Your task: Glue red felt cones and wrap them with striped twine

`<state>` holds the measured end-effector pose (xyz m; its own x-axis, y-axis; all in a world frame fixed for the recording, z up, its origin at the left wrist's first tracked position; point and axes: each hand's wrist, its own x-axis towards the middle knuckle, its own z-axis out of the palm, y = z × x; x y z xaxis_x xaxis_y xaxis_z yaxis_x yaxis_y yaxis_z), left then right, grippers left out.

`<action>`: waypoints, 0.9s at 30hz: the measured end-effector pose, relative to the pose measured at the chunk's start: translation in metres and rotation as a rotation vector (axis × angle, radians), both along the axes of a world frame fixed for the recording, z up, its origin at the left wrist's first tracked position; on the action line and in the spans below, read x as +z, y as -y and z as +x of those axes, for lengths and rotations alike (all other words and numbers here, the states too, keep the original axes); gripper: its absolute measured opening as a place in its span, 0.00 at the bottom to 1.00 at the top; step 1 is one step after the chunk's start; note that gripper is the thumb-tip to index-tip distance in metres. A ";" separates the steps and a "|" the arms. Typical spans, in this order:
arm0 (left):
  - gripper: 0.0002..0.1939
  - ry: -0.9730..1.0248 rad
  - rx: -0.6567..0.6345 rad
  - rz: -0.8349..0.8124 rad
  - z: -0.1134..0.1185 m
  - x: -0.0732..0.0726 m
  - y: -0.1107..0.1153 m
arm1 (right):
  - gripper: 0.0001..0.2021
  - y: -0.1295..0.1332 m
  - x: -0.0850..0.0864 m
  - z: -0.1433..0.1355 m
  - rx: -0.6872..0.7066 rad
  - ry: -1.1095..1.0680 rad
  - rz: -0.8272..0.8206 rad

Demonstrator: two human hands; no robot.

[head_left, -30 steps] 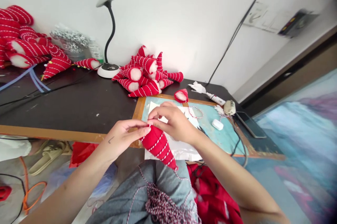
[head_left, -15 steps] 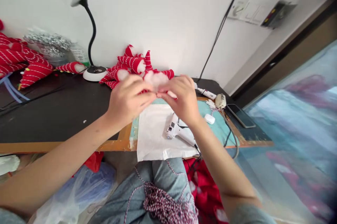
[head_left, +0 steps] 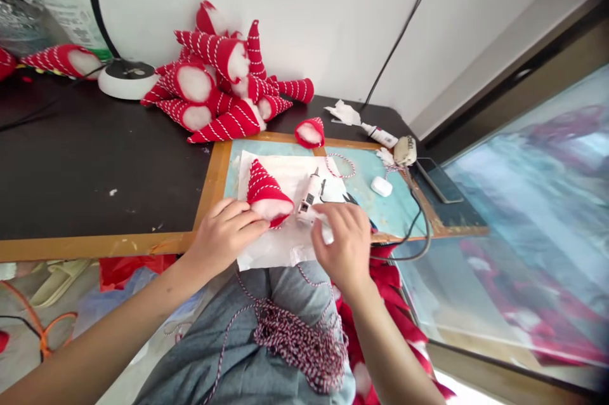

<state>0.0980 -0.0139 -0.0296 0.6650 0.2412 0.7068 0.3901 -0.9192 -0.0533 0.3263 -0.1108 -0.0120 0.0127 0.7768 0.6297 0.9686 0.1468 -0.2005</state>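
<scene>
On the white sheet (head_left: 257, 252) lies a red cone (head_left: 266, 186) of striped cloth, stuffed with white fluff, its tip pointing away from me. My left hand (head_left: 231, 230) has its fingers closed on the near rim of this cone. A white glue gun (head_left: 309, 199) rests just right of the cone, nozzle pointing away. My right hand (head_left: 345, 243) hovers over the gun's rear end with thumb and index finger apart, nothing seen between them; its handle is hidden beneath the hand. A looped striped cord (head_left: 341, 165) lies beyond the gun.
More stuffed cones (head_left: 214, 87) are piled against the wall, and a small one (head_left: 310, 133) sits nearer. A lamp base (head_left: 127, 78) stands left. Rightward are a glue bottle (head_left: 379, 136), a white case (head_left: 381, 186) and a phone (head_left: 438, 180). Tangled cord (head_left: 304, 341) lies on my lap.
My hands were together above the table near the pile; they are now apart and lower. A red cone now lies on the sheet under my left hand. The view has tilted down.
</scene>
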 end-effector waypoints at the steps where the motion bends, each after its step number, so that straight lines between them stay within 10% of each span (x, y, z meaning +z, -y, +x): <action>1: 0.08 0.002 0.005 -0.022 0.000 0.000 0.000 | 0.19 0.004 -0.003 0.006 -0.091 0.046 -0.020; 5: 0.08 -0.010 0.005 -0.036 -0.001 -0.001 0.001 | 0.35 0.000 -0.021 0.027 -0.154 0.215 -0.141; 11: 0.10 -0.056 -0.003 0.036 -0.006 0.000 0.003 | 0.22 -0.019 -0.016 0.032 -0.050 0.111 -0.222; 17: 0.11 -0.040 0.000 0.023 -0.006 0.002 0.005 | 0.04 0.036 0.008 0.018 0.127 -0.204 -0.100; 27: 0.07 -0.013 -0.028 0.050 -0.006 0.000 0.004 | 0.06 0.062 -0.012 -0.017 0.225 -0.684 -0.516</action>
